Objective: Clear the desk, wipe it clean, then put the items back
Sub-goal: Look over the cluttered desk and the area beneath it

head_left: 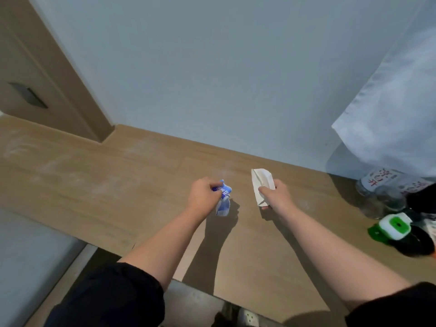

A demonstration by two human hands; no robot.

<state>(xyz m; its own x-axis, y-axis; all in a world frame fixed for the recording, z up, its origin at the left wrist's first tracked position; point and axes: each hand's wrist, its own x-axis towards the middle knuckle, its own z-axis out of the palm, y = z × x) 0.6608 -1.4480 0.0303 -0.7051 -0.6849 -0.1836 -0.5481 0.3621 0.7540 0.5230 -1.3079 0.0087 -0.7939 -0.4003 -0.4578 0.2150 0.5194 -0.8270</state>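
- Nearest in, dark sleeves [106,300] fill the bottom corners, with bare forearms reaching out over the wooden surface [113,192].
- Left grip [204,193]: fingers are curled tight round a blue-and-white packet [223,205]. It's crumpled, and its lower end dangles below the fist over the middle of the surface.
- Right grip [276,197]: it pinches a folded white tissue [260,182]. The tissue is creased and sticks up out of the hand, near the packet but apart from it.
- The surface is light wood grain, with pale dusty smears [35,161] across the left stretch and dark shadows under both arms.
- Far right, there's a clear bottle [377,185] with red characters on its label. In front of it sits a green-and-white capped item [394,226].
- Round the room, a pale grey-blue wall [212,67] sits behind. There's a beige door frame [70,90] at left, and white fabric [396,109] hangs at upper right.
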